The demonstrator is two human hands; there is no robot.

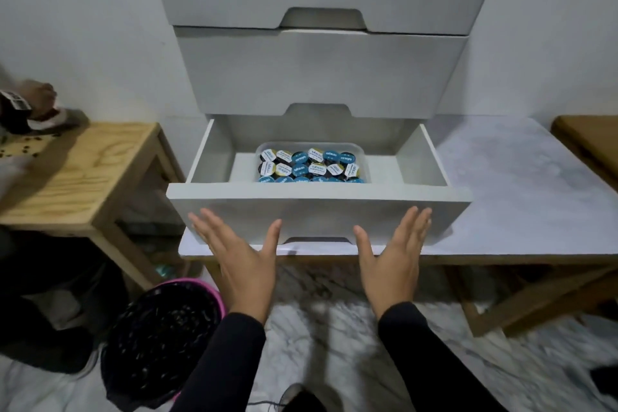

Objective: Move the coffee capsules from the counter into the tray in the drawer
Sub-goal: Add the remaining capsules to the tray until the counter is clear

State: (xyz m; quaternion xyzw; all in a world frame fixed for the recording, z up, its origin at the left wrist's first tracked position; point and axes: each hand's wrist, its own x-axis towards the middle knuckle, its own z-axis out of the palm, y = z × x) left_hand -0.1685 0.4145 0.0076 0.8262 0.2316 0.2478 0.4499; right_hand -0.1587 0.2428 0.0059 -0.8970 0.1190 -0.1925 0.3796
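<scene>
Black sleeves: both forearms (230, 354) reach forward from the bottom edge, over marble-pattern floor (317, 328).
Bin: pink-rimmed basket with black liner (160, 331) on the floor, lower left, just beside the left sleeve.
Left hand: left hand (239, 254) flat, fingers spread, grasping nothing; I see fingertips against the drawer front, thumb pointing inward.
Right hand: right hand (393, 252) same pose, palm released, fingers straight and up on the drawer front, nothing in it.
Drawer: white drawer (317, 207) pulled out, lowest of the stack; both hands sit on its front panel, either side of the cut-out handle.
Counter: pale marble-look counter (501, 184) under the drawer unit; I spot no capsules lying on the visible part.
Tray: clear plastic tray (363, 152) inside the drawer, toward the back, centred.
Capsules: coffee capsules (309, 167) fill the tray in tight rows, lids up, blue and white-and-yellow tops, dark bodies.
Side table: wooden table (87, 170) at left, small dark bits scattered near its far corner.
Other person: a hand with a wristband (31, 107) at far left edge, blurred; I cannot tell what it holds.
Upper drawers: two more white drawers (321, 73) above, closed.
</scene>
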